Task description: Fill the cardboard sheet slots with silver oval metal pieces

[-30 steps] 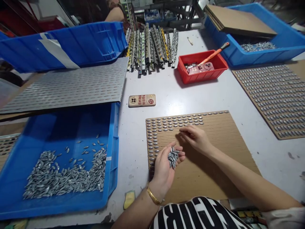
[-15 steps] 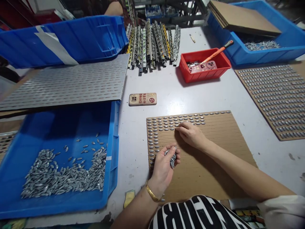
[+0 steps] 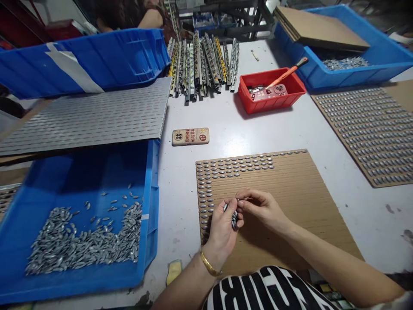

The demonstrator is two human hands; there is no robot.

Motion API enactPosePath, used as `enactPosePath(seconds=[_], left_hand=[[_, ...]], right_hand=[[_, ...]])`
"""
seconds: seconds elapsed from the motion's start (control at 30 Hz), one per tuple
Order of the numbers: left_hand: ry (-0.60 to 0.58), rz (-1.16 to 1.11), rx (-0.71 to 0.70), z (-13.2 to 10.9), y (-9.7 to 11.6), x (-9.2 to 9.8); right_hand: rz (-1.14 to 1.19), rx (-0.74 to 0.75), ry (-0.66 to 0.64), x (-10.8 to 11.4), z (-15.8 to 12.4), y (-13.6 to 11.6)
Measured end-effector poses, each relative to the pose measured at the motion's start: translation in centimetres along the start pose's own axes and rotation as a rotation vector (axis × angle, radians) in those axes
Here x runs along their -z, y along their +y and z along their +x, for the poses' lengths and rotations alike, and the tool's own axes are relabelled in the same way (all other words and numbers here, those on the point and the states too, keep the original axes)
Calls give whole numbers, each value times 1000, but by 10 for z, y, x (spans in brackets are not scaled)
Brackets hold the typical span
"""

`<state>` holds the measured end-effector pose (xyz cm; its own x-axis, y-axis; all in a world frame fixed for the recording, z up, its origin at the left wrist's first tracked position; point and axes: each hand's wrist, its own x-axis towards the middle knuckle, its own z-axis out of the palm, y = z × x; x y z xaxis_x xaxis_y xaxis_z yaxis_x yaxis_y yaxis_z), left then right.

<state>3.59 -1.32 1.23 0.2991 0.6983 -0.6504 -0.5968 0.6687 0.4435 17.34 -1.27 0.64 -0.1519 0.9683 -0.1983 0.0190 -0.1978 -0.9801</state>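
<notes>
My left hand (image 3: 224, 226) is curled around a small heap of grey metal pieces (image 3: 234, 219), pointed-oval in shape, above the ribbed cardboard sheet (image 3: 290, 206). Thumb and fingers of my right hand (image 3: 261, 209) are pinched together at the left thumb tip, on what looks like one such piece, mostly hidden by the fingers. Rows of the same oval pieces (image 3: 232, 162) lie along the sheet's top edge and down its left side. More of them lie loose in the blue bin (image 3: 151, 215) on the left.
A phone (image 3: 190, 137) lies beyond the sheet. Behind it stand a red box (image 3: 272, 101) with an orange-handled tool (image 3: 284, 76) and a bundle of metal strips (image 3: 203, 64). To the right are a filled sheet (image 3: 364, 133) and another blue bin (image 3: 325, 79). Someone's arm (image 3: 151, 19) shows at the back.
My right hand has drawn back from the rows toward me and now meets my left hand's fingertips. The left hand keeps its handful. The whole view has shifted slightly.
</notes>
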Motion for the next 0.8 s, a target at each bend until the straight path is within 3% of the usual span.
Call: enactPosePath(seconds=[0.13, 0.27, 0.43, 0.6, 0.8], left_hand=[[28, -3, 13, 1, 0, -3], [87, -18, 31, 2, 4, 0], [47, 68, 42, 1, -1, 3], [19, 92, 79, 1, -1, 4], [31, 74, 91, 1, 2, 3]], right_hand=[[-101, 38, 173, 14, -1, 5], [-593, 331, 257, 46, 19, 12], [-983, 543, 193, 66, 50, 29], [-1199, 570, 108, 64, 59, 35], [-1272, 573, 85, 66, 60, 30]])
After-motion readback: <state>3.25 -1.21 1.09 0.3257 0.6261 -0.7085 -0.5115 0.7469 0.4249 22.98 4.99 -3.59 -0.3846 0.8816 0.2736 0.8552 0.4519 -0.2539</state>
